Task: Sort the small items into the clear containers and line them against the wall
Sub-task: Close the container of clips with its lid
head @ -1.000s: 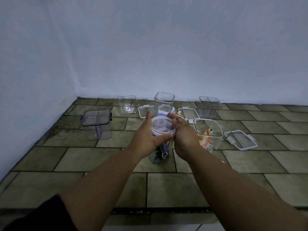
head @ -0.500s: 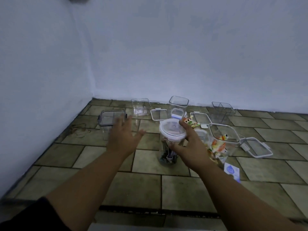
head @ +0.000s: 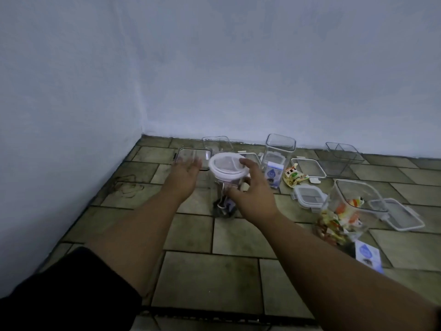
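Observation:
A round clear jar (head: 224, 201) with a white lid (head: 225, 168) stands on the tiled floor and holds binder clips. My right hand (head: 254, 194) wraps its right side, thumb across the front and index finger on the lid's rim. My left hand (head: 186, 174) hovers open just left of the jar, not touching it, in front of a lidded dark-rimmed container (head: 193, 155). An open square container (head: 346, 218) at right holds colourful packets.
Along the wall stand a low clear container (head: 217, 142), a tall square one (head: 279, 149) and a divided one (head: 343, 157). Loose lids (head: 307, 167) (head: 397, 215) (head: 307, 195), a snack packet (head: 294, 176) and blue-white sachets (head: 274, 173) (head: 366, 255) lie about. The left wall is close.
Both hands were on the jar's lid a second ago. My left hand has let go and moved left, open. My right hand has stayed at the jar's right side.

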